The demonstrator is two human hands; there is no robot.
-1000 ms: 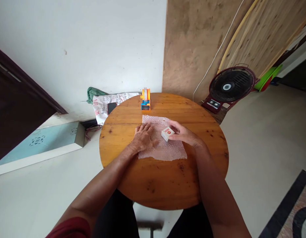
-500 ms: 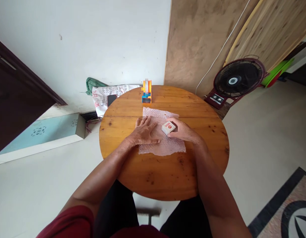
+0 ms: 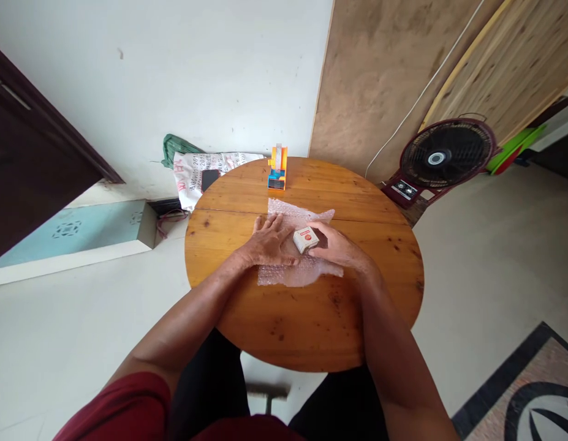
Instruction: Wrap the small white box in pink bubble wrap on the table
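A sheet of bubble wrap (image 3: 288, 277) lies in the middle of the round wooden table. My left hand (image 3: 271, 240) rests flat on its left part, fingers spread and thumb stretched to the right. On the wrap, just right of that hand, is a small white cardboard box (image 3: 304, 240) with red print, slightly tilted. My right hand (image 3: 337, 246) has its thumb and fingers around the box's right side. Near this hand the wrap's right part looks creased and drawn in; its exact fold is hidden under the hand.
An orange and blue tape dispenser (image 3: 277, 168) stands at the far edge of the wooden table (image 3: 284, 324). Behind the table, a printed white sack (image 3: 189, 184) leans by the wall. A dark red fan (image 3: 437, 156) stands beyond the table's right side.
My right hand has shifted a little left with the box, bringing it closer to my left hand. The wrap's right side has become creased. My left hand stays flat in place.
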